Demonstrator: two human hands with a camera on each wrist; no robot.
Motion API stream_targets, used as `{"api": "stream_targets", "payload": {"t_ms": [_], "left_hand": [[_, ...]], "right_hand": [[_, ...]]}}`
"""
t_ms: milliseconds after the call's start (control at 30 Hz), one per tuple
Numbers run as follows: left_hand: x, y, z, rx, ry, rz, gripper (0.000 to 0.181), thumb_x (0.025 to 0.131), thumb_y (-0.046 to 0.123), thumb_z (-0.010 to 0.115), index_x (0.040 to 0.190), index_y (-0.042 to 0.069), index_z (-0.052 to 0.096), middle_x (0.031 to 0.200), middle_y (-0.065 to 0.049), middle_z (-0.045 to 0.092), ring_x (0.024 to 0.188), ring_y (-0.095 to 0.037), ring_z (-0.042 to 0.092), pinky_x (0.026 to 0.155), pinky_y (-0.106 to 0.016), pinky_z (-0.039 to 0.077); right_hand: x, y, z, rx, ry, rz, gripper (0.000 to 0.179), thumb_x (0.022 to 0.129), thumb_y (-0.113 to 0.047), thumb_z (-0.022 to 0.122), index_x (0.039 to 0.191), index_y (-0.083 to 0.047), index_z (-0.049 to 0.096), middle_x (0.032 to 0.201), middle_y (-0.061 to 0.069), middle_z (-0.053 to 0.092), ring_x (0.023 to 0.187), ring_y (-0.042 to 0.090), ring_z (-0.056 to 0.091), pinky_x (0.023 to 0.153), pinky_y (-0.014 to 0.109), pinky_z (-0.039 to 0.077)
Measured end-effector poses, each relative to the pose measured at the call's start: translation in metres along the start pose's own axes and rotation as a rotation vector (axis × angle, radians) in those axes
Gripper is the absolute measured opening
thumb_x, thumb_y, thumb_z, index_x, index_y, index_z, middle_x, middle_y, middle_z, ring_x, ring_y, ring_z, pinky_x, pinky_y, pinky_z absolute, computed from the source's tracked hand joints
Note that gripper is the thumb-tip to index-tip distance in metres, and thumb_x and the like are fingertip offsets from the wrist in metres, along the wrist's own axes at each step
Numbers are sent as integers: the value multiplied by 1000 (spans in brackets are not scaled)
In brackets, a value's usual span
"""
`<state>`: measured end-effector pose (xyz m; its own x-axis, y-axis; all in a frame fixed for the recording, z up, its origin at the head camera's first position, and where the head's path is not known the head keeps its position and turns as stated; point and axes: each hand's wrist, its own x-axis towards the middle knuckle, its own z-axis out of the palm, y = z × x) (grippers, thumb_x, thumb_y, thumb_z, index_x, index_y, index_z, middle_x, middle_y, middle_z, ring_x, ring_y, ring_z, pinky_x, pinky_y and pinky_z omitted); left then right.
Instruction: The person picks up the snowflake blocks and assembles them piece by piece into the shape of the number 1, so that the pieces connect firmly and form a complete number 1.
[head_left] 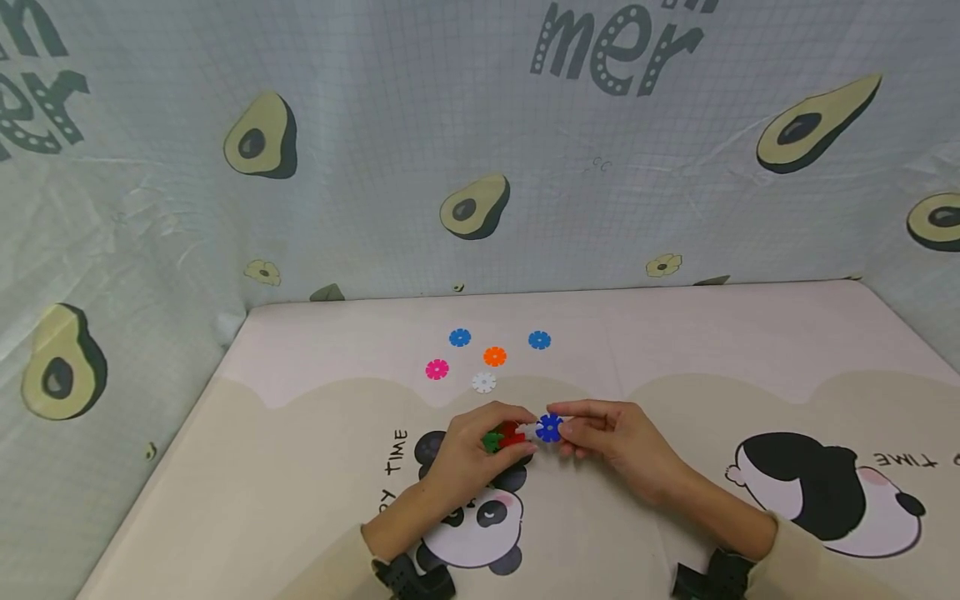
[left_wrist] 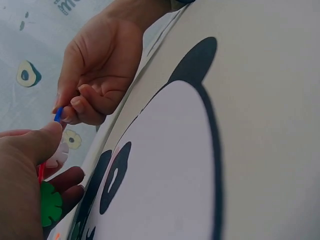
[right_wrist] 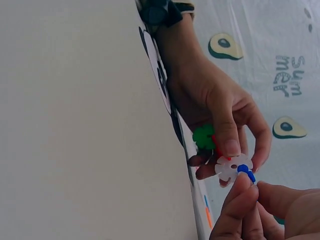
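Note:
My left hand (head_left: 480, 446) holds a short chain of notched plastic discs between thumb and fingers. In it a green disc (right_wrist: 204, 137), a red disc (head_left: 512, 434) and a white disc (right_wrist: 227, 169) are joined at angles to one another. From the right, my right hand (head_left: 618, 433) pinches a dark blue disc (head_left: 550, 427) by its edge. The blue disc meets the white disc's edge in the right wrist view. Both hands are above the table, over the printed panda. Fingers partly hide the red disc.
Farther back on the table (head_left: 300, 483) lie two blue discs (head_left: 460, 337) (head_left: 539, 340), an orange disc (head_left: 495, 357), a pink disc (head_left: 437, 369) and a loose white disc (head_left: 484, 382). A curtain (head_left: 375, 167) with avocado prints hangs behind the table's far edge.

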<state>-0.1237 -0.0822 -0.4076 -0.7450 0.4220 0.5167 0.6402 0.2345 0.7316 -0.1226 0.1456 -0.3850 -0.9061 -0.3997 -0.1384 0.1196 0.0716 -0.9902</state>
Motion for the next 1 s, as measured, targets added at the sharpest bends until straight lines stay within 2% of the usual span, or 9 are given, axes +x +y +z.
{"api": "stream_targets", "payload": {"t_ms": [233,533,800,1000], "left_hand": [[0,-1,0,0,-18,38,31,80,11,78,109,12,66,102,0,68,95,-14,63,82,-29,52],[-1,-2,0,6,-34,17,34,79,11,79,107,11,61,102,1,66,88,-11,60,76,-26,53],[0,-1,-1,-58,-45,41,32,78,7,79,104,11,61,104,0,64,96,-12,61,82,-28,53],[0,0,-2,-88,-54,52,31,77,5,79,102,10,61,105,-2,64,98,-12,62,81,-29,53]], "right_hand": [[-1,2,2,-1,-11,11,45,88,-18,70,128,0,57,90,20,69,79,25,67,70,26,54],[-2,2,4,-7,-11,22,47,88,-18,71,129,-2,55,92,18,69,80,26,66,71,24,53],[-3,1,6,-12,-21,17,46,88,-16,70,128,-1,55,87,18,69,78,25,66,70,25,53],[-3,3,6,3,-33,20,47,87,-16,71,129,-1,55,88,19,70,77,26,66,70,27,54]]}}
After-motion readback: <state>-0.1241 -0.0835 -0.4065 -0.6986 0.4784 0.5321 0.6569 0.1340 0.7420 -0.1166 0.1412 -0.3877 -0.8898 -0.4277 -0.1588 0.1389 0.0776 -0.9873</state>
